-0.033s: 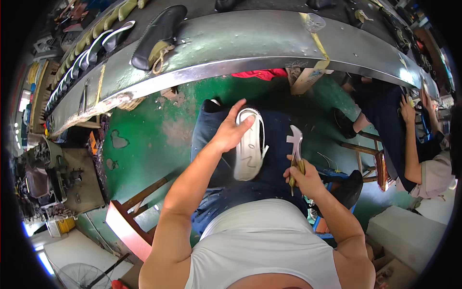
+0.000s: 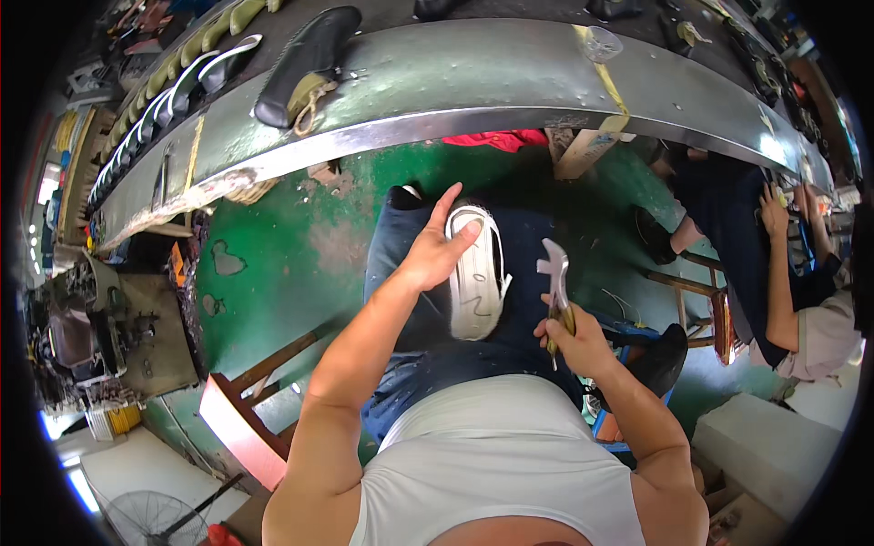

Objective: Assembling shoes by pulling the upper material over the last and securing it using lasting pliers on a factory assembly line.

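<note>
A shoe lies bottom up on my lap, its pale underside carrying dark handwritten marks. Along its right side a white strip stands loose from the dark upper. My left hand grips the far part of the shoe, thumb pressed on the underside and index finger stretched along the edge; its other fingers are hidden. To the right, my right hand is closed round the handles of a pair of lasting pincers. The metal head of the pincers points away from me and is apart from the shoe.
Ahead runs a metal-edged bench holding a black boot and a row of shoes and lasts at left. A stool stands at my left. At right sits a co-worker. A fan is at lower left.
The head of the pincers has tilted slightly to the left. The shoe's near end has shifted a little to the right, and the whole view has moved slightly.
</note>
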The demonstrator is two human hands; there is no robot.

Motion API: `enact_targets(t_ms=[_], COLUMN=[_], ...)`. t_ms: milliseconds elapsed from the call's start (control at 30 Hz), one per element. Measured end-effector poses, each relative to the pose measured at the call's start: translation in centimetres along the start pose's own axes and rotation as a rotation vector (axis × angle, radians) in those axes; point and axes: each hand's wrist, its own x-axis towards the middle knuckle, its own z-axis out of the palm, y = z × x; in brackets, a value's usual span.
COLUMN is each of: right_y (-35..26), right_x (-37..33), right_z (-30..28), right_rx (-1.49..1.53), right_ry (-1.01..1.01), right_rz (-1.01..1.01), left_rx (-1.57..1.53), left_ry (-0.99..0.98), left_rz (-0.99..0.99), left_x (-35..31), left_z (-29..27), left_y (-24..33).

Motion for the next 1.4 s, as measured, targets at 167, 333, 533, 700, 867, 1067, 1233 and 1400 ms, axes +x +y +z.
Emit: enact_targets(t_ms=[167,333,533,700,867,1067,1233,1400], right_y=[-3.3,-4.9,-8.0,-4.2,-1.8,-6.3,-6.6,-4.2], right_x=[0.7,3.2,5.3,8.6,8.9,3.5,3.1,1.8], right_z=[2.5,4.7,3.8,3.0,4.2,5.1,3.0,-0.6], right_rx=[-0.334,-0.011,-0.246,-0.815,-0.829,-1.193,-1.048,-0.358], right_ry=[-0.225,-0.431,-0.450,-0.223,-0.027,-0.085,-0.131,-0.380], right_rz=[-0.194,-0.065,0.079,-0.380,-0.679,-0.408,-0.518,-0.189], left_rx=[-0.009,0.005,0.192,0.036,-0.059,-0.273,-0.127,0.341], left_ry=[-0.005,0.012,0.056,0.041,0.044,0.141,0.206,0.210], left_rz=[0.106,0.112,0.096,0.148,0.149,-0.011,0.194,0.593], left_x=[-3.8,-4.9,-4.8,-3.6,-3.8,-4.7,-5.2,-8.7], left_z=[-1.1,-2.0,-3.2,-3.8,-3.9,-1.9,-1.6,-2.3], left_y=[0.3,-0.5,-0.2,-2.1,-2.1,-1.0,-1.2,4.3])
